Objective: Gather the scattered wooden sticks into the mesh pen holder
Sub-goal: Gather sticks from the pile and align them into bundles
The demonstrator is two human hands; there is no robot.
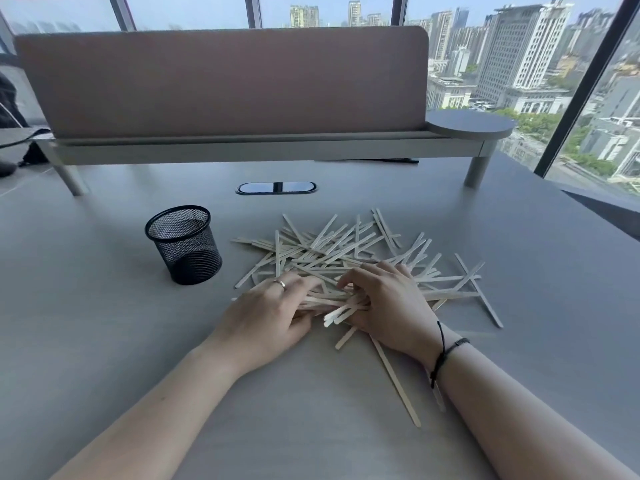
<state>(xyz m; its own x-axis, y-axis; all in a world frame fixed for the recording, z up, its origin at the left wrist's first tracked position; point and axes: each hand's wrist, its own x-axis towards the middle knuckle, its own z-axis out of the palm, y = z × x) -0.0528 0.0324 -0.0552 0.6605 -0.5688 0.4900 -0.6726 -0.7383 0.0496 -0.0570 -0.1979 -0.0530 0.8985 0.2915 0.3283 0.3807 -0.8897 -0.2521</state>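
Observation:
A loose pile of several pale wooden sticks [346,251] is spread over the grey desk [104,341] in the middle of the view. A black mesh pen holder [185,244] stands upright and empty to the left of the pile. My left hand [270,313], with a ring on one finger, and my right hand [388,303], a black cord at its wrist, lie on the near edge of the pile. Both hands curl their fingers round a small bundle of sticks [341,311] between them. One long stick [398,382] lies apart, near my right forearm.
A tan divider panel [221,81] on a raised shelf [263,147] crosses the back of the desk, with a round grey disc [471,124] at its right end. A cable port [276,187] sits behind the pile. Windows lie beyond.

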